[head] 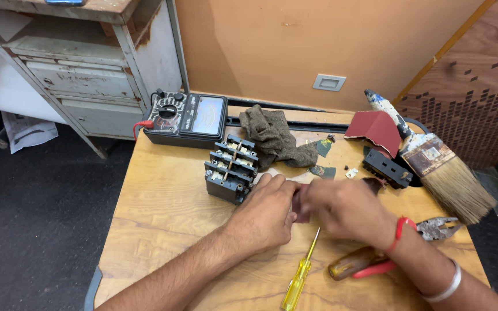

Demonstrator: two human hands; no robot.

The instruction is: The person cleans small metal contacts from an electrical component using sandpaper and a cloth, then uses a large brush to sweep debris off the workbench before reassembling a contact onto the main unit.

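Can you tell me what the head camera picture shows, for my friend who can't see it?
A person's left hand and right hand meet over a wooden table, pinching a small dark reddish piece between them. Around them lie a black electrical block, a meter, a grey rag, a yellow screwdriver, pliers and a big paintbrush.

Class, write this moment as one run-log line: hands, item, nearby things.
left hand: holds reddish sandpaper piece | right hand: same piece, blurred | contactor block: beside left hand | yellow screwdriver: on table
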